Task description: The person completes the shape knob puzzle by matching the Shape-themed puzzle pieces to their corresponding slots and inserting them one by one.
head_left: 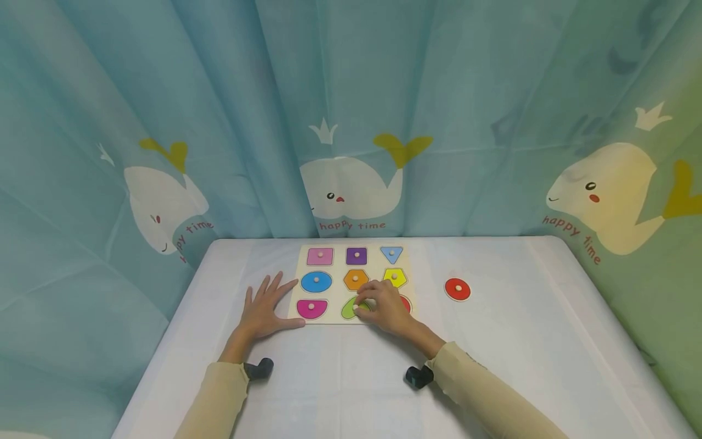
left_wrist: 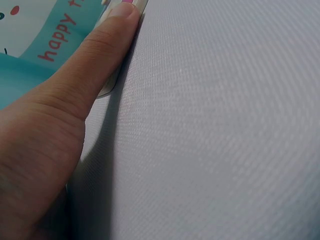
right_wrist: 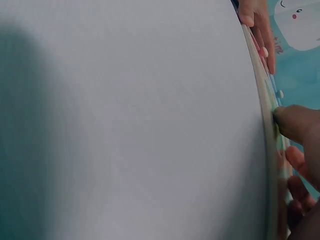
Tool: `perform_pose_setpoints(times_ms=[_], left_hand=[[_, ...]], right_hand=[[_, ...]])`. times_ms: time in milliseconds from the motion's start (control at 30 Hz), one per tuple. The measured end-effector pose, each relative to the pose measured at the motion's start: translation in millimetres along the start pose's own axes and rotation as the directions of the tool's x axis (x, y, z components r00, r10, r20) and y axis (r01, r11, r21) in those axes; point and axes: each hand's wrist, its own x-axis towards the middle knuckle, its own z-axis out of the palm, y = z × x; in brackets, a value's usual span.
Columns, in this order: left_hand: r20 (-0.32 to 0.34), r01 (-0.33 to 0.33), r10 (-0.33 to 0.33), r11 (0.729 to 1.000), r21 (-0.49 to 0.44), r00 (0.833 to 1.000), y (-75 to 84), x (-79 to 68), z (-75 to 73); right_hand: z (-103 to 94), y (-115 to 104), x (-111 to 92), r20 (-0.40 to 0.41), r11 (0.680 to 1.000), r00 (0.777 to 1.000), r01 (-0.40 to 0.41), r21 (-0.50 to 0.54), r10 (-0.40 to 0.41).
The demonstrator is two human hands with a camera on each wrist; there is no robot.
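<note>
A cream wooden shape-puzzle board (head_left: 337,294) with bright knobbed pieces lies on the table. My right hand (head_left: 388,308) is over its front right part, thumb and fingertips pinching the knob of a green rounded piece (head_left: 347,310), which lies at its spot in the front row. My left hand (head_left: 263,312) spreads its fingers at the board's left side; in the left wrist view the thumb (left_wrist: 95,55) presses on the board's edge. Beside my left hand are a blue oval (head_left: 309,283) and a magenta half-round piece (head_left: 312,313). My right hand partly covers a red shape (head_left: 406,303) in the front right corner.
A loose red oval piece (head_left: 453,294) with a knob lies on the white table (head_left: 526,341), right of the board. Behind the table hangs a blue curtain (head_left: 362,79) with whale prints. Small black cameras (head_left: 420,377) sit at both wrists.
</note>
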Motion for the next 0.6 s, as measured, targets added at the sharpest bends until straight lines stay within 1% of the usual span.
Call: perform_pose_setpoints(times_ms=[100,200,333,467,600], left_hand=[[0.010,0.004,-0.004,1.000,-0.001,1.000,0.0,-0.2,-1.3],[0.012,0.006,-0.006,1.000,-0.003,1.000,-0.4,-0.9,-1.5],[-0.004,0.001,-0.001,1.000,0.002,1.000,-1.6,-1.2,-0.4],[-0.006,-0.008,0.008,1.000,-0.002,1.000,-1.7,-1.2,1.0],[-0.010,-0.018,0.018,1.000,-0.007,1.000,-0.6,-1.2,0.3]], right_hand=[[-6.7,0,0,0.042,0.999,0.999,0.017,-0.026,-0.016],[-16.6,1,-3,0.067,0.999,0.997,0.027,-0.018,-0.026],[-32.9,10,-8,0.037,0.998,0.998,0.053,-0.020,-0.052],[-54.4,25,-16,0.003,0.999,1.000,0.017,-0.045,-0.017],[-79.8,44,-28,-0.043,0.997,0.998,-0.057,-0.052,0.054]])
